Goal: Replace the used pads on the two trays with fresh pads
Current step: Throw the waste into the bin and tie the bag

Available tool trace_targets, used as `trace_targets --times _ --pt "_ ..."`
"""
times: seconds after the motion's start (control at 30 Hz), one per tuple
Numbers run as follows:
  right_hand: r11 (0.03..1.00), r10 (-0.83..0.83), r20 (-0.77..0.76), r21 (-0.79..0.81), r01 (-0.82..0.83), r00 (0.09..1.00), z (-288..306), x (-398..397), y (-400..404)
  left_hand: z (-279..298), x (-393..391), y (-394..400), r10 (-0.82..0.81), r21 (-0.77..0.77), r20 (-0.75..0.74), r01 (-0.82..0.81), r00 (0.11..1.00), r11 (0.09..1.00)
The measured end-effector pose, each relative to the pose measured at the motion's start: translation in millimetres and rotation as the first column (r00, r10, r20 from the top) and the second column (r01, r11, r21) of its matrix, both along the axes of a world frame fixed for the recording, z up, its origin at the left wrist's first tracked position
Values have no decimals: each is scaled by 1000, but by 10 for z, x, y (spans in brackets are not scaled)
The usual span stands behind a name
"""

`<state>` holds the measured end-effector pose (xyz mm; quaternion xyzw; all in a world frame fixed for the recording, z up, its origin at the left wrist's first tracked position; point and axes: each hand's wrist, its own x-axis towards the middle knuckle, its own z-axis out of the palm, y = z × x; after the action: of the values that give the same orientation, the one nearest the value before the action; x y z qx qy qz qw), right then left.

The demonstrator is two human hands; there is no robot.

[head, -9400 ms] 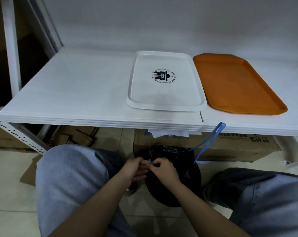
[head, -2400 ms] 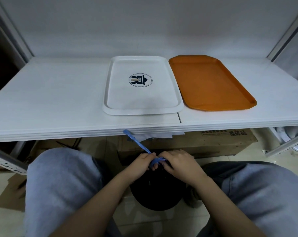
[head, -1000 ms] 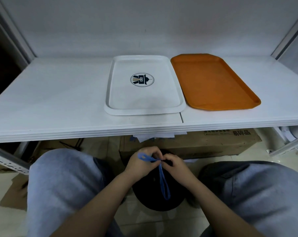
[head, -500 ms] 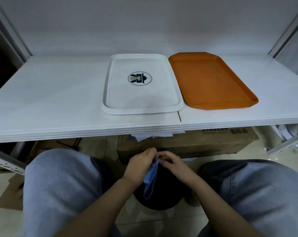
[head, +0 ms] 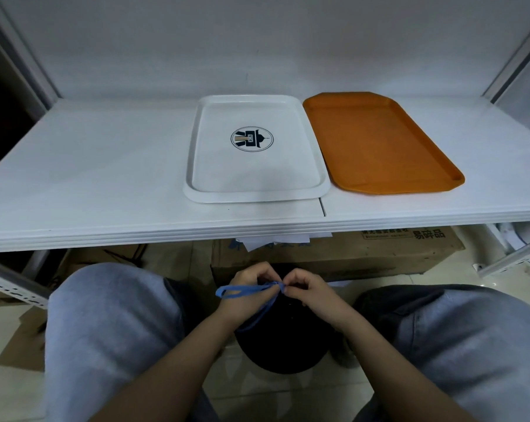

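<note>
A white tray [head: 254, 190] with a round logo lies on the white shelf, and an orange tray [head: 376, 141] lies right beside it. No pad shows on either tray. Below the shelf, between my knees, sits a black bag [head: 283, 339]. My left hand [head: 248, 295] and my right hand [head: 311, 295] are close together above it, both pinching its blue drawstring [head: 245, 291]. One blue loop sticks out to the left, another hangs down over the bag.
The white shelf [head: 90, 178] has a front edge just above my hands. A cardboard box [head: 364, 251] stands on the floor behind the bag, with white paper sheets [head: 273, 240] sticking out on top. Flat cardboard [head: 23, 345] lies at the left. Metal uprights frame both sides.
The blue drawstring loop that hung straight down between my hands now points out to the left, and my hands have drawn slightly apart over the bag. The trays have not moved.
</note>
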<state>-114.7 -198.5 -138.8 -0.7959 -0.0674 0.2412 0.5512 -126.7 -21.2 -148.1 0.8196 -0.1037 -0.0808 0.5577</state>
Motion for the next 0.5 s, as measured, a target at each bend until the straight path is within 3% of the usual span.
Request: trace_targets --times 0.1,0.2,0.27,0.4,0.5 --pt "993 -98 109 -62 105 989 -21 -3 48 -9 -7 -38 -2 -36 -19 2 1000 999" --pt "935 -42 328 -321 154 944 47 -54 101 -30 0 -55 33 -81 -14 -34 999 996" --pt "924 -49 410 -329 198 911 72 -85 137 -36 11 -56 50 -101 -9 -51 999 994" --pt "973 -220 162 -33 228 962 27 -17 108 -61 40 -47 34 -6 35 -34 999 999" --pt "980 -183 -1 80 182 983 45 45 46 -70 30 -40 43 89 128 -55 991 995"
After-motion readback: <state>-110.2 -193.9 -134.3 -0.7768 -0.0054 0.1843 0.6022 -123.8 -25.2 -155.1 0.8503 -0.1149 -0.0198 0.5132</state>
